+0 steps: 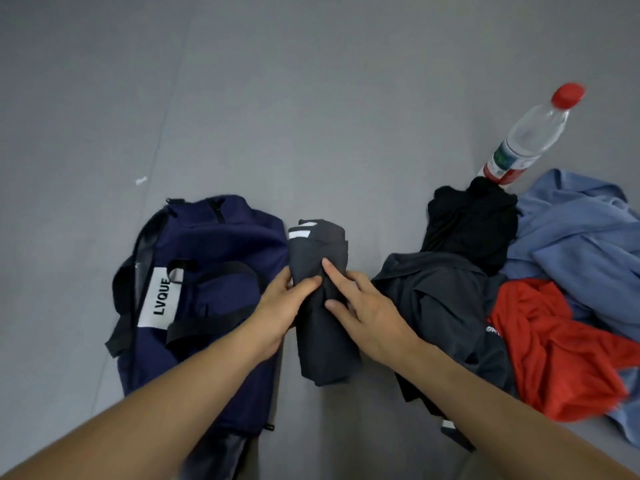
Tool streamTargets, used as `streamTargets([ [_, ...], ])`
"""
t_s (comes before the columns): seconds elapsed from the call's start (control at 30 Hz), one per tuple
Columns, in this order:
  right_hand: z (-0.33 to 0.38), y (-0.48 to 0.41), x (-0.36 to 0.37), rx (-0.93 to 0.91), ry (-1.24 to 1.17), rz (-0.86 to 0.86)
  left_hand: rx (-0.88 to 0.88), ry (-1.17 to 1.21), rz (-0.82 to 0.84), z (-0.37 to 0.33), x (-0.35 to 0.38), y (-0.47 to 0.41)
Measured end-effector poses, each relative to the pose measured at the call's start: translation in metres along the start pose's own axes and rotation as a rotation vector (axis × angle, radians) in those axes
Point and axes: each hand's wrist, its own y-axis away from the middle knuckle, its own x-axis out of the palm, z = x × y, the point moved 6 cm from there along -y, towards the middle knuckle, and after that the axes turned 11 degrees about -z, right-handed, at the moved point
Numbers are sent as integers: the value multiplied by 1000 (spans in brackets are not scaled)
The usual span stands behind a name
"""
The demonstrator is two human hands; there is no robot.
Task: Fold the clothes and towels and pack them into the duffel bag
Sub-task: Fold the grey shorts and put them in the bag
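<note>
A folded dark grey garment (320, 344) with white stripes at its far end lies on the grey floor between the bag and the clothes pile. My left hand (278, 308) grips its left edge, thumb on top. On its right side my right hand (360, 308) presses with straight fingers and thumb. The navy duffel bag (221, 268), with black straps and a white LVQUE label, lies zipped to the left of the garment. To the right sits a loose pile: a dark grey garment (436, 306), a black one (471, 223), a red one (550, 348) and a blue one (585, 230).
A clear plastic bottle (530, 133) with a red cap stands behind the clothes pile at the right. A small white scrap (141, 180) lies on the grey floor (311, 116) beyond the bag.
</note>
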Motion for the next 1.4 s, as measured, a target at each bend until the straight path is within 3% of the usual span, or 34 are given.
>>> streamTargets([
  [0.2, 117, -43, -16, 56, -482, 159, 128, 130, -16, -89, -80, 39],
  [0.37, 183, -74, 5, -19, -529, 233, 202, 233, -106, -99, -141, 45],
  [0.5, 181, -93, 35, 39, -511, 143, 360, 64, -121, -88, -169, 31],
  [0.57, 166, -95, 47, 96, -531, 96, 473, -106, -201, -68, -184, 16],
  [0.63, 146, -90, 51, 146, -541, 85, 587, -400, -375, -36, -204, -1],
  [0.67, 135, -88, 52, 182, -557, 90, 643, -601, -382, -16, -206, -9],
  [0.77, 107, -80, 49, 281, -626, 83, 653, -1427, -73, 46, -190, -28],
  [0.83, 94, -77, 48, 317, -654, 70, 664, -1646, -111, 56, -196, -34],
  [0.87, 89, -77, 48, 332, -665, 63, 695, -1579, -178, 50, -201, -35],
  [0.93, 84, -77, 50, 358, -679, 48, 680, -1138, -423, 32, -223, -27],
  [1.0, 82, -78, 50, 361, -681, 44, 469, -549, -687, 23, -255, -17],
  [1.1, 82, -80, 55, 357, -664, 45, 111, 213, -851, 42, -291, -17],
  [1.23, 85, -75, 71, 351, -630, 86, -150, 404, -976, 78, -329, -17],
  [1.4, 84, -66, 90, 347, -592, 157, -476, 497, -953, 130, -354, -9],
])
